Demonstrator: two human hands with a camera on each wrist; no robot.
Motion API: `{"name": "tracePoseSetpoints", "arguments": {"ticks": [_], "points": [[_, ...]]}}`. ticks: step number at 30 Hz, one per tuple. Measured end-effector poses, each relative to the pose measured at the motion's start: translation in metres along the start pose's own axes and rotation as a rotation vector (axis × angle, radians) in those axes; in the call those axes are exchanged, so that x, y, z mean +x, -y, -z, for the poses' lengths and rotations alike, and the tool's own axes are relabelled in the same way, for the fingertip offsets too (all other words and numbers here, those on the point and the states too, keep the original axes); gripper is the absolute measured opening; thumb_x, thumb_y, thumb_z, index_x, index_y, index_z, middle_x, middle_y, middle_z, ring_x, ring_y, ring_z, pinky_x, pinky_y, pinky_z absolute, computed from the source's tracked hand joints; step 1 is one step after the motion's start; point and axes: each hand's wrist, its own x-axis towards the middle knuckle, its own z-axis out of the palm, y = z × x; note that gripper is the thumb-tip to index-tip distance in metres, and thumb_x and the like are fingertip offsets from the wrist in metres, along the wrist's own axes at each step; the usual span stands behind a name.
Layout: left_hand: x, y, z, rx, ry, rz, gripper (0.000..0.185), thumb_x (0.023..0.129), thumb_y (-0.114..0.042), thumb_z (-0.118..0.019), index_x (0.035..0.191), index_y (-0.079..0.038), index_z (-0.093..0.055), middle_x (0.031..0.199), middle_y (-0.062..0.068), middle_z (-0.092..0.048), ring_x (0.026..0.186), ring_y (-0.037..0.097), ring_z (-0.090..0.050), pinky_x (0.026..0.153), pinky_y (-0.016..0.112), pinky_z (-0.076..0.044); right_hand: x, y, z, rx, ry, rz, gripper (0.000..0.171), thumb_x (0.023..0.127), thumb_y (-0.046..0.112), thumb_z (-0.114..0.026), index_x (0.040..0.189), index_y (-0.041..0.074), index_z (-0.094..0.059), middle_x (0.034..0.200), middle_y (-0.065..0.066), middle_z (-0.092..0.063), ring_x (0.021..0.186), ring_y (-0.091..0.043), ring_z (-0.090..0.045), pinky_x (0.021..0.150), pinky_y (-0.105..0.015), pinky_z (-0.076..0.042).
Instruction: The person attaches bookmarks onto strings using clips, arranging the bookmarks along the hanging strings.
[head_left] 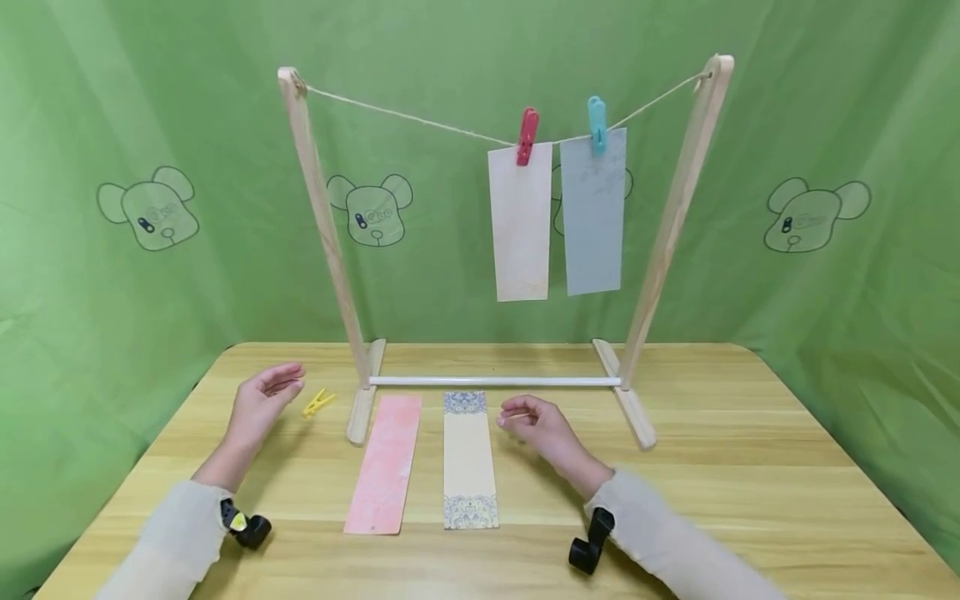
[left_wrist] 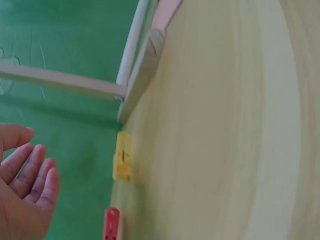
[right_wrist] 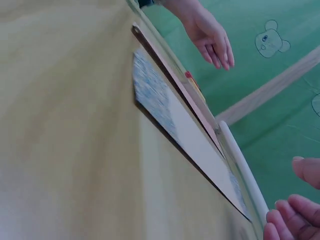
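My left hand (head_left: 264, 406) hovers over the left of the table, fingers relaxed and holding nothing. Just right of it lies a yellow clothespin (head_left: 318, 403). A red clothespin (left_wrist: 111, 223) shows near that hand in the left wrist view; the hand hides it in the head view. My right hand (head_left: 546, 432) is above the table with loosely bent fingers and nothing in them. Close to its left lies a cream card (head_left: 470, 458) with blue patterned ends. Further left is a pink card (head_left: 384, 464), flat on the table and slightly slanted.
A wooden stand (head_left: 678, 225) with a white crossbar (head_left: 495, 382) holds a sagging string (head_left: 405, 115). On it, a red clothespin (head_left: 527, 136) holds a whitish card (head_left: 521, 225) and a turquoise clothespin (head_left: 597, 123) a grey-blue card (head_left: 592, 221). Green cloth (head_left: 465, 50) hangs behind.
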Motion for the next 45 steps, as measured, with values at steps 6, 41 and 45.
{"name": "tracePoseSetpoints", "arguments": {"ticks": [6,41,45], "points": [[0.01,0.015,0.01,-0.035,0.024,0.072,0.04,0.09,-0.003,-0.061,0.125,0.013,-0.05,0.111,0.016,-0.065,0.084,-0.006,-0.059,0.078,0.016,-0.053,-0.008,-0.006,-0.011,-0.04,-0.002,-0.012,0.038,0.081,0.012,-0.073,0.112,-0.005,-0.059,0.106,-0.015,-0.064,0.085,-0.017,-0.06,0.073,-0.026,-0.053],[0.049,0.059,0.048,0.292,0.333,0.092,0.052,0.086,-0.014,-0.068,0.127,0.013,-0.048,0.122,0.03,-0.055,0.106,0.031,-0.058,0.093,0.028,-0.045,-0.021,-0.009,-0.047,-0.535,-0.028,0.145,0.074,0.067,0.028,-0.086,0.12,-0.009,-0.049,0.124,-0.022,-0.047,0.113,-0.035,-0.043,0.096,-0.046,-0.043],[0.048,0.061,0.049,0.329,0.338,0.101,0.052,0.084,-0.013,-0.07,0.124,0.014,-0.05,0.116,0.028,-0.06,0.099,0.025,-0.06,0.083,0.016,-0.045,-0.022,-0.008,-0.044,-0.536,-0.003,0.131,0.066,0.069,0.025,-0.085,0.116,-0.006,-0.051,0.123,-0.021,-0.047,0.112,-0.034,-0.043,0.095,-0.046,-0.043]]}}
